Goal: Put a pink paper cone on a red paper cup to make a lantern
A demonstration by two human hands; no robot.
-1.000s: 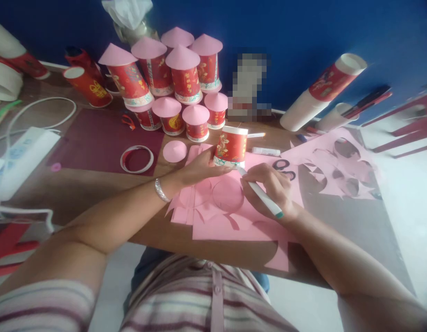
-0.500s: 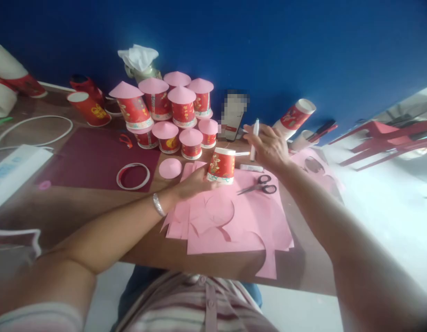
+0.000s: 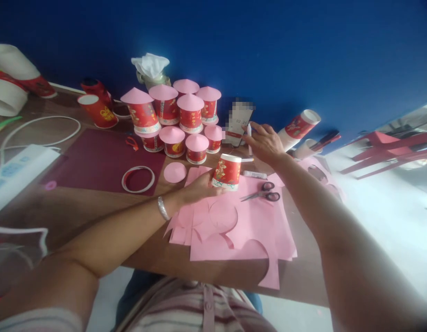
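My left hand [image 3: 201,186] grips a red patterned paper cup [image 3: 227,171], turned upside down with its white base on top. The fingers wrap its left side and rim, just above the pink paper. In my right hand [image 3: 265,144] is a slim white pen [image 3: 249,139], standing nearly upright between the fingers in front of a phone [image 3: 238,121]. Another white stick [image 3: 247,160] and a white capped tube [image 3: 255,174] lie below that hand. Black-handled scissors [image 3: 263,192] rest on the cut pink paper sheets [image 3: 241,249].
Several red cups with pink cone roofs [image 3: 190,103] stand stacked at the back. A pink disc [image 3: 175,172], a tape roll [image 3: 137,179] and a maroon sheet [image 3: 99,161] lie leftward. More cups [image 3: 301,123] lean at right beside a pen holder [image 3: 306,148].
The view has shifted a little, so things sit slightly lower and further right. My right hand has moved slightly left and away with the pen. My left hand keeps hold of the cup.
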